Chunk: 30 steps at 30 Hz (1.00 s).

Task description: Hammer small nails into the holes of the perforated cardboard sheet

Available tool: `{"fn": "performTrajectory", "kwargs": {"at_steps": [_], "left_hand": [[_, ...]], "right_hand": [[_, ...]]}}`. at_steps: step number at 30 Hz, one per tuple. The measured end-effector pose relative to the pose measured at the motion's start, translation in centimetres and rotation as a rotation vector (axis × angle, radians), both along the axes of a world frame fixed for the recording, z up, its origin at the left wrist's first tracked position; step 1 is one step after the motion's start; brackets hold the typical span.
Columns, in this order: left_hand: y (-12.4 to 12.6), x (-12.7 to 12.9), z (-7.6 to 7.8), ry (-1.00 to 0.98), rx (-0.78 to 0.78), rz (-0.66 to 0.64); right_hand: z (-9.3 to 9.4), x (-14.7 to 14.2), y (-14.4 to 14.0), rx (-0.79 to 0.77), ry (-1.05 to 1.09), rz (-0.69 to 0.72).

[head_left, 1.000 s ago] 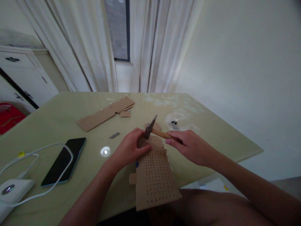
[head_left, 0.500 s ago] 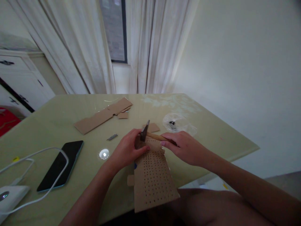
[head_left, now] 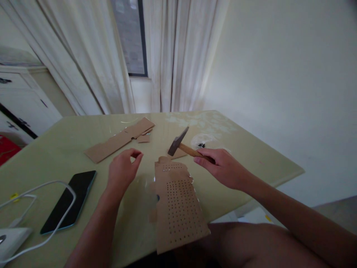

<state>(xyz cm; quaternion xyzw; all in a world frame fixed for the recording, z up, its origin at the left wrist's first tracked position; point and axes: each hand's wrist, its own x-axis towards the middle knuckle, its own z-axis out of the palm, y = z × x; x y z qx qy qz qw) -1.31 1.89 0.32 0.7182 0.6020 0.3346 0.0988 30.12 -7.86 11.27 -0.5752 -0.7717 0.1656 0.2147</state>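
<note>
A brown cardboard piece punched with rows of small holes lies on the pale green table, its near end hanging over the front edge. My right hand grips the wooden handle of a small hammer, whose metal head is raised above the cardboard's far end. My left hand hovers to the left of the cardboard, thumb and forefinger curled close together, holding nothing that I can make out.
A black phone lies at the left with a white cable looped over it, leading to a white charger. Cardboard strips lie further back. A clear plastic bag with small dark bits sits behind the hammer.
My left hand has left the cardboard's top and moved left. The hammer head has lifted up off the cardboard. The camera view has shifted slightly.
</note>
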Motion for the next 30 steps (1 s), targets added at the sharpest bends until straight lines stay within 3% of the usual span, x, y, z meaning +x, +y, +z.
{"fn": "performTrajectory", "kwargs": {"at_steps": [3, 7, 13, 22, 26, 30], "left_hand": [[1.1, -1.7, -1.4, 0.353, -0.201, 0.126], [1.5, -2.0, -2.1, 0.473, -0.377, 0.174], [1.8, -1.6, -2.2, 0.443, -0.397, 0.141], [2.1, -1.3, -3.0, 0.323, -0.297, 0.110], [2.3, -1.2, -2.2, 0.161, -0.190, 0.092], [1.5, 0.7, -1.0, -0.059, -0.080, 0.005]], "right_hand": [[-0.1, 0.3, 0.2, 0.003, 0.038, -0.008], [-0.2, 0.4, 0.3, 0.003, 0.054, -0.007], [-0.2, 0.4, 0.2, -0.010, 0.053, -0.001], [-0.4, 0.6, 0.3, -0.011, 0.085, 0.002], [-0.5, 0.8, 0.3, -0.020, 0.083, -0.006], [-0.5, 1.0, 0.3, 0.000, 0.091, -0.014]]}}
